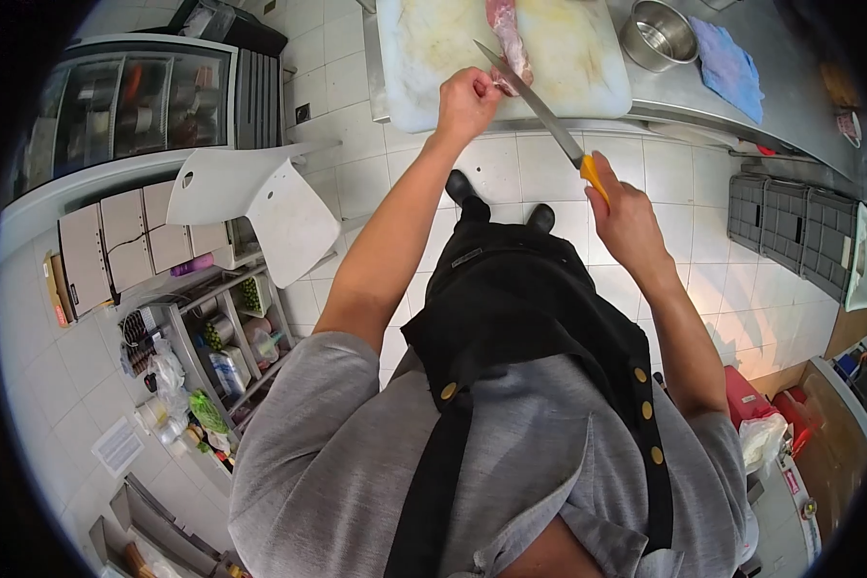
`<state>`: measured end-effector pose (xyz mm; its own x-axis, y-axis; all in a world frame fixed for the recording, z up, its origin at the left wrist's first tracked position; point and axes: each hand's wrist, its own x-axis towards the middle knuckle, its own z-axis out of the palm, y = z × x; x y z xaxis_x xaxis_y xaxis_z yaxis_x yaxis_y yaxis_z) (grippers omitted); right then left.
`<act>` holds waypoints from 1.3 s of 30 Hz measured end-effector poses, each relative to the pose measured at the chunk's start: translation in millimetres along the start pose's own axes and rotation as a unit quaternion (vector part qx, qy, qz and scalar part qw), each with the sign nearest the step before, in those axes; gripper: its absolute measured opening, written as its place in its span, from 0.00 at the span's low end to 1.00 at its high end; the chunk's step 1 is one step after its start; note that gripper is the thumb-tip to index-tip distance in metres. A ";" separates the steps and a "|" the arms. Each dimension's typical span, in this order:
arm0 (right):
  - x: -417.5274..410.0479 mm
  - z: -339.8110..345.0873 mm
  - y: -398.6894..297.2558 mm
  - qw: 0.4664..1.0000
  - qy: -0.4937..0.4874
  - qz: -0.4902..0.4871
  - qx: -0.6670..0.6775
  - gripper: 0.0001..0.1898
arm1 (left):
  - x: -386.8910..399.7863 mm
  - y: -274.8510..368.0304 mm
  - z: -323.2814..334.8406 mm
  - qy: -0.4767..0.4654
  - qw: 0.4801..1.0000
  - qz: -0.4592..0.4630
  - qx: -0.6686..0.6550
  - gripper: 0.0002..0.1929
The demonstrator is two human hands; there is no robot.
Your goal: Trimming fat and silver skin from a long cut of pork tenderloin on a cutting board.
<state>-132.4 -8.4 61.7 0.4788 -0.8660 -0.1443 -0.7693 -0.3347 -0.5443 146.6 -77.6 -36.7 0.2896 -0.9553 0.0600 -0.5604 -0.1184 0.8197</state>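
A long strip of raw meat (507,32) lies on a white plastic cutting board (433,50), which shows stains and cut marks. My left hand (469,105) is curled at the near end of the meat and pinches a bit of it. In my right hand (625,217) is the yellow handle of a long kitchen knife (545,115). Its blade slants up and left across the near part of the meat, the tip just past it. The picture does not settle how deep the edge sits. The far end of the meat runs out of view.
Right of the board, a steel pot (660,36) and a blue cloth (726,68) rest on the steel counter (787,137). A white plastic chair (289,217) stands on my left, near a glass-fronted fridge (137,101). Grey crates (791,224) are at the right.
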 end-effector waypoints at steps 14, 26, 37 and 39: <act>-8.5 7.0 16.5 0.987 0.071 -0.018 0.144 0.25 | -1.1 38.5 0.6 -0.014 0.989 0.127 0.075 0.02; -2.6 47.8 29.7 0.984 0.013 0.005 0.179 0.13 | 23.2 -46.6 6.8 -0.150 0.979 0.099 -0.095 0.11; -17.8 15.7 -3.4 0.969 0.017 0.120 0.213 0.23 | 21.7 -33.8 14.7 -0.017 0.995 0.084 0.058 0.04; -19.3 2.3 -8.2 0.976 0.007 0.123 0.177 0.25 | 18.8 -31.4 11.4 -0.017 0.993 0.081 0.081 0.04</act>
<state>-134.4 11.9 67.1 0.2899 -0.9097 -0.2974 -0.6653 0.0318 -0.7459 160.8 -94.9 -67.7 0.1612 -0.9735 0.1622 -0.7156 -0.0021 0.6985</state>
